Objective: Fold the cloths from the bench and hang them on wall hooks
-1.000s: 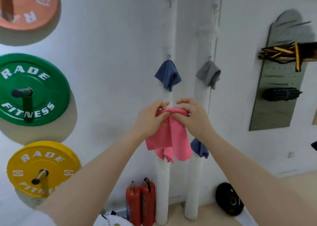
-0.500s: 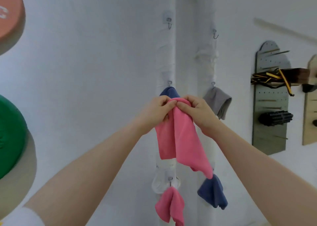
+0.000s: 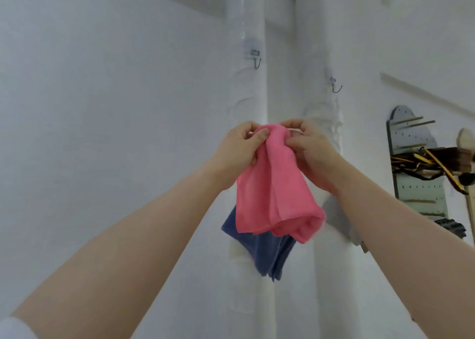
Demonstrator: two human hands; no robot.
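As view tilts up, both hands (image 3: 272, 153) still pinching pink cloth (image 3: 275, 192) top; cloth raised nearer empty hooks (image 3: 334, 86).

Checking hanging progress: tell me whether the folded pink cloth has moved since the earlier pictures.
Yes. The folded pink cloth has risen along the white wrapped pipes, from beside the hanging blue cloth towards the empty metal hooks.

Pretty even, soft indoor light, a bit cool, with no harsh glare and only faint shadows. Whole frame's slightly soft and smeary, and the wide-angle lens bends things near the edges.
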